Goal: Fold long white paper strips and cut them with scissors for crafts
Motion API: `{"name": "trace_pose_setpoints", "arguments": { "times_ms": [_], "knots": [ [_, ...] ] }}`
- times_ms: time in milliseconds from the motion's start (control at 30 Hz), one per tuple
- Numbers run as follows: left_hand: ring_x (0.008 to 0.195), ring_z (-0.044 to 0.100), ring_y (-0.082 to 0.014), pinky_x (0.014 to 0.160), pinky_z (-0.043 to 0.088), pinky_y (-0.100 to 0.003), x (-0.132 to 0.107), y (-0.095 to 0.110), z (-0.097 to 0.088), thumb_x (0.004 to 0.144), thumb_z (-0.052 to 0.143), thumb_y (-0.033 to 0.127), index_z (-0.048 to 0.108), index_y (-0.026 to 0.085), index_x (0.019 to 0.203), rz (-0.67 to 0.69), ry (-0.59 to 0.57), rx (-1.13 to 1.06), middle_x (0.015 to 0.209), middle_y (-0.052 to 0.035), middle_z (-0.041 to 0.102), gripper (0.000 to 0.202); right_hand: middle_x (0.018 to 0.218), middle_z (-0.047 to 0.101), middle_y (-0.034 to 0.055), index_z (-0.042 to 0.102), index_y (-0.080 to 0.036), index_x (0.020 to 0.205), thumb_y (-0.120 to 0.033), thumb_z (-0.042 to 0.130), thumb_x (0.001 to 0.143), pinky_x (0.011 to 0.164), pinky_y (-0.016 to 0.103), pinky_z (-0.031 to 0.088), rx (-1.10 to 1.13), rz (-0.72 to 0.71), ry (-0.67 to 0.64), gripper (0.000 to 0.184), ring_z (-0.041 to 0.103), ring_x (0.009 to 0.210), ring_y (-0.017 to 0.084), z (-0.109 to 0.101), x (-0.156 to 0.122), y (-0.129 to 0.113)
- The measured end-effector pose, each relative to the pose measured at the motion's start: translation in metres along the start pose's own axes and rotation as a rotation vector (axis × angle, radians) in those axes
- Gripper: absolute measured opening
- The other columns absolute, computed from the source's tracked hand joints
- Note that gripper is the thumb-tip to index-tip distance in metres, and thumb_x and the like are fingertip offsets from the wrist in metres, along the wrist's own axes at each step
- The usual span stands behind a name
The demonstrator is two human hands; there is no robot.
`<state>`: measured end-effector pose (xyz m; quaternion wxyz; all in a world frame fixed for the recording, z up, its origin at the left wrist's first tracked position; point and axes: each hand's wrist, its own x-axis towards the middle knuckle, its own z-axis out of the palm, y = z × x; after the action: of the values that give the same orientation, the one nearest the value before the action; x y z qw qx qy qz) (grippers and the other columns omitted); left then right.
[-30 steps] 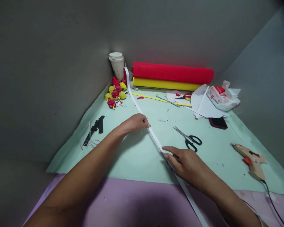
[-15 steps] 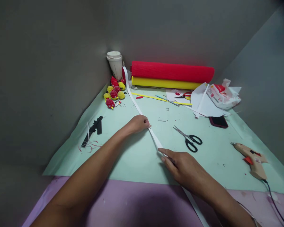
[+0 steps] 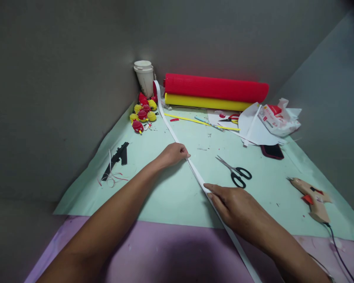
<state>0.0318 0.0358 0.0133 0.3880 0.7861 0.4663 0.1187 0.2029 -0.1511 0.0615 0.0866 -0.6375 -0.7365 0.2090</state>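
Long white strip (image 3: 177, 137) runs from the far corner cup (image 3: 144, 76) diagonally across the green sheet (image 3: 171, 196) to the near edge. Left hand (image 3: 172, 154) pinches it mid-length, fingers closed on it. Right hand (image 3: 233, 204) lies flat on the strip nearer the body, fingers extended and pressing it to the tabletop, not curled round it. Over the last second the right hand slid up the strip toward the left, then eased back slightly; the left barely moved. Reads as smoothing or flattening the strip. Scissors (image 3: 235, 173) lie just right; glue gun (image 3: 311, 196) well apart.
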Motion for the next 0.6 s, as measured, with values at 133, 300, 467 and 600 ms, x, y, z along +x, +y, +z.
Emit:
{"name": "trace_pose_setpoints", "arguments": {
  "times_ms": [133,300,467,600],
  "knots": [
    [0.069,0.054,-0.0169,0.062,0.037,-0.029,0.002,-0.002,0.002,0.077,0.061,0.032,0.064,0.018,0.074,-0.011,0.001,0.019,0.074,-0.0024,0.064,0.015,0.077,0.074,0.0059,0.066,-0.023,0.116,-0.022,0.044,0.090,0.057,0.029,0.046,-0.060,-0.021,0.036,0.034,0.070,0.069,0.022,0.007,0.001,0.000],
    [0.069,0.054,-0.0170,0.062,0.036,-0.029,0.003,-0.003,0.003,0.076,0.061,0.031,0.064,0.018,0.073,-0.017,-0.001,0.047,0.074,-0.0023,0.064,0.014,0.068,0.071,0.0040,0.067,-0.022,0.112,-0.019,0.044,0.090,0.052,0.026,0.039,-0.102,-0.064,0.078,0.032,0.065,0.057,0.018,0.014,0.003,0.001],
    [0.070,0.055,-0.0173,0.061,0.035,-0.029,0.004,-0.004,0.005,0.076,0.061,0.031,0.063,0.018,0.073,-0.022,0.003,0.064,0.075,-0.0026,0.065,0.014,0.065,0.069,0.0031,0.068,-0.023,0.107,-0.020,0.044,0.091,0.051,0.026,0.036,-0.141,-0.045,0.022,0.029,0.064,0.057,0.018,0.015,0.006,0.001],
    [0.070,0.054,-0.0174,0.060,0.034,-0.028,0.004,-0.004,0.006,0.076,0.061,0.032,0.063,0.018,0.074,-0.028,0.006,0.076,0.076,-0.0028,0.065,0.014,0.062,0.067,0.0028,0.068,-0.023,0.104,-0.020,0.043,0.091,0.050,0.025,0.034,-0.164,-0.051,0.030,0.029,0.063,0.055,0.017,0.015,0.007,0.000]
  ]
}}
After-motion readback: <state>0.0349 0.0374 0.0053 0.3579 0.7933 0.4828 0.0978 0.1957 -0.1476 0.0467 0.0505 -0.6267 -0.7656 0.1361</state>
